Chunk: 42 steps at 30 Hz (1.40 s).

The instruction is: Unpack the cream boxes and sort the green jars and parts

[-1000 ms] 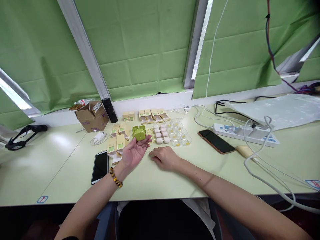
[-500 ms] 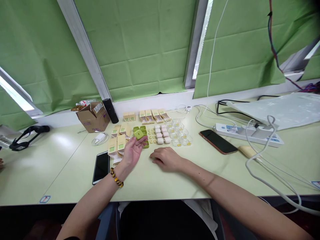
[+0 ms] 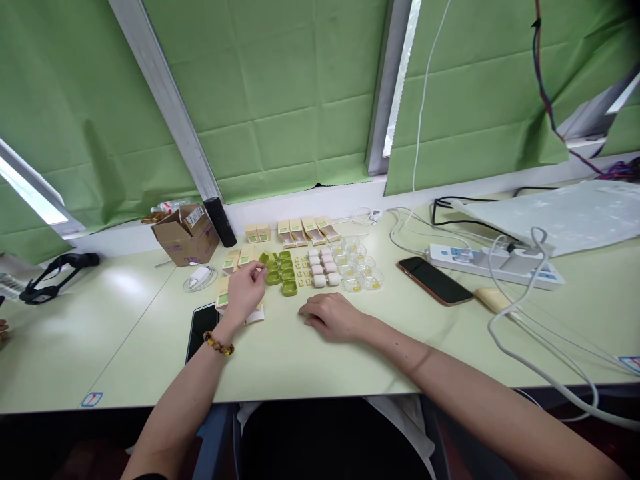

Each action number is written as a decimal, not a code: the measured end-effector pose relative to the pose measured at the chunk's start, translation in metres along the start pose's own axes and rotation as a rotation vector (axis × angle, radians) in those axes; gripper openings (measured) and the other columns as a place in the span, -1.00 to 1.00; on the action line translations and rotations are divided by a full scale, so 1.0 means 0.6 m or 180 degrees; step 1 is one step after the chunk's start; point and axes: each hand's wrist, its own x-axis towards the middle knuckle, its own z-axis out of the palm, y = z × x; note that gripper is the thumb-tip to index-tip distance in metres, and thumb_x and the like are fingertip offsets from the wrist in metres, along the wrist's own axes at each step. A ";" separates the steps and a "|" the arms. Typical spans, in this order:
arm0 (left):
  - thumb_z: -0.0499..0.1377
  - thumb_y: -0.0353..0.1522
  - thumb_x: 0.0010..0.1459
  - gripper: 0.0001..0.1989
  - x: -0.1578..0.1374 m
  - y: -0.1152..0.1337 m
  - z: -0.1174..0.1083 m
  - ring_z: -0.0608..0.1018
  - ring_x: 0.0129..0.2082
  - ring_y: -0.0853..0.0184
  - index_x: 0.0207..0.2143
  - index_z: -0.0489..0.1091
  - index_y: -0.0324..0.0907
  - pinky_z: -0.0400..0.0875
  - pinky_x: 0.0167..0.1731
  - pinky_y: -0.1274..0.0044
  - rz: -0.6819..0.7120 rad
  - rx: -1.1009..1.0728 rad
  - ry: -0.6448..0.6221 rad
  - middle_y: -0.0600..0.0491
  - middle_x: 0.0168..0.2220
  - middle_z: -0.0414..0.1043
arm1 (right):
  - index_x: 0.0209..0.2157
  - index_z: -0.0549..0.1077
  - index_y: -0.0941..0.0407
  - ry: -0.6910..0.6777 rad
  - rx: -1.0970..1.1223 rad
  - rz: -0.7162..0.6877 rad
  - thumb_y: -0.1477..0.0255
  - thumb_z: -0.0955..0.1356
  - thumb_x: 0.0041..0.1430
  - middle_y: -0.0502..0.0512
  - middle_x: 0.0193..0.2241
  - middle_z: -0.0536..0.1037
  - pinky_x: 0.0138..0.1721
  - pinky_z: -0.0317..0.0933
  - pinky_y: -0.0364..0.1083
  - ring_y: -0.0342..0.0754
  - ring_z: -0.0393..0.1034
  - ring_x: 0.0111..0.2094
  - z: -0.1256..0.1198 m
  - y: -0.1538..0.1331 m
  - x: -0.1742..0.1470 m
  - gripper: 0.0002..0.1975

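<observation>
My left hand (image 3: pixel 245 290) is closed, palm down, at the left end of the green pieces. Its fingertips pinch a small tilted green square tray (image 3: pixel 265 257). Beside it, several more green square trays (image 3: pixel 289 287) lie in two columns. Open cream paper boxes (image 3: pixel 223 293) are partly hidden beneath the left hand and wrist. My right hand (image 3: pixel 330 317) rests on the table with loosely bent fingers, holding nothing visible. In front of it sit small yellow pieces (image 3: pixel 303 272), rounded pale pink and white cases (image 3: pixel 319 270) and clear plastic shells (image 3: pixel 360 267) in rows.
More cream boxes (image 3: pixel 300 231) stand at the back. To the left are a cardboard box (image 3: pixel 185 237), a black cylinder (image 3: pixel 221 223), a white charger (image 3: pixel 200 275) and a phone (image 3: pixel 200 327). Another phone (image 3: pixel 434 280), a power strip (image 3: pixel 495 267) and loose cables lie right.
My left hand has turned from palm up to palm down and moved left and up with a green tray. The green trays beneath now show more. My right hand stays still.
</observation>
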 end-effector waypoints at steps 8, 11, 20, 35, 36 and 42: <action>0.07 -0.49 0.22 -0.70 -0.010 0.010 -0.012 0.57 -0.37 0.14 -0.45 0.56 -0.14 0.15 -0.13 0.26 0.1111 0.3226 -0.0725 -0.09 -0.47 0.58 | -0.02 0.59 0.06 0.0025 -0.0009 -0.0010 0.39 0.32 0.37 0.12 -0.23 0.65 -0.28 0.10 -0.08 0.00 0.50 -0.25 0.003 0.003 0.000 -0.75; 0.09 -0.54 0.11 -0.74 -0.015 0.010 -0.005 0.56 -0.40 0.15 -0.54 0.51 -0.17 0.12 -0.15 0.27 0.1114 0.3554 -0.0973 -0.11 -0.49 0.55 | -0.02 0.59 0.05 0.0019 -0.0013 -0.0018 0.39 0.32 0.37 0.11 -0.23 0.65 -0.29 0.10 -0.08 0.00 0.50 -0.26 0.003 0.003 0.000 -0.75; 0.09 -0.56 0.05 -0.76 -0.020 0.000 0.008 0.57 -0.35 0.09 -0.51 0.53 -0.21 0.14 -0.16 0.27 0.0984 0.3665 -0.1307 -0.22 -0.46 0.55 | -0.02 0.59 0.06 -0.0017 0.0000 -0.0006 0.40 0.32 0.38 0.13 -0.23 0.66 -0.28 0.10 -0.08 0.00 0.50 -0.24 0.001 0.001 0.001 -0.76; 0.09 -0.56 0.08 -0.74 -0.022 -0.007 0.012 0.57 -0.32 0.03 -0.50 0.56 -0.22 0.15 -0.15 0.25 0.0836 0.3469 -0.1426 -0.29 -0.43 0.54 | -0.01 0.59 0.07 -0.0048 0.0025 0.0009 0.40 0.32 0.38 0.14 -0.22 0.66 -0.27 0.10 -0.08 0.01 0.50 -0.23 -0.002 -0.001 0.000 -0.75; 0.09 -0.56 0.08 -0.74 -0.022 -0.006 0.012 0.57 -0.32 0.03 -0.50 0.56 -0.22 0.15 -0.14 0.25 0.0820 0.3463 -0.1434 -0.30 -0.43 0.55 | -0.01 0.59 0.07 -0.0050 0.0023 0.0011 0.40 0.32 0.38 0.14 -0.21 0.66 -0.27 0.10 -0.08 0.00 0.50 -0.23 -0.002 0.000 0.000 -0.75; 0.08 -0.58 0.05 -0.74 -0.021 -0.006 0.011 0.57 -0.31 0.04 -0.52 0.53 -0.20 0.15 -0.16 0.26 0.0826 0.3476 -0.1415 -0.28 -0.43 0.55 | -0.01 0.58 0.06 -0.0047 0.0011 0.0026 0.40 0.32 0.38 0.13 -0.22 0.66 -0.27 0.10 -0.08 0.01 0.50 -0.23 0.001 0.001 0.000 -0.75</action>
